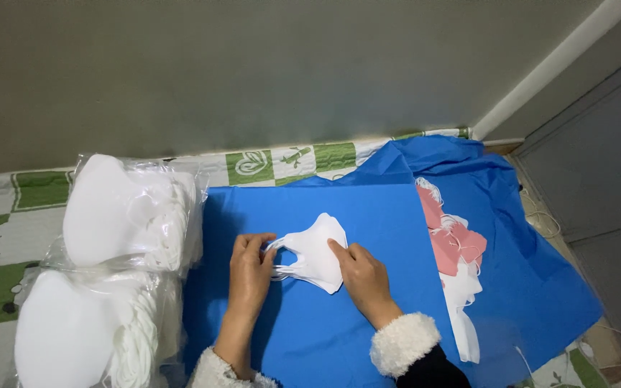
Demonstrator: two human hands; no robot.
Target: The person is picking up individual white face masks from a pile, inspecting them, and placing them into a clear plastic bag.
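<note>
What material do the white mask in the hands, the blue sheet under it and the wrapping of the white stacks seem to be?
White mask: soft matte nonwoven fabric, probably; it bends without shine.
Blue sheet: thin matte cloth or nonwoven sheet, with soft creases; which one is unclear.
Wrapping of the white stacks: clear glossy plastic film, wrinkled and reflecting light.

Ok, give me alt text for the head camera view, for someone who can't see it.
Two hands work a small stack of white face masks on a blue sheet: the left hand pinches the ear loops, the right hand presses on top. Clear bags of white masks lie to the left, pink and white masks to the right.
</note>
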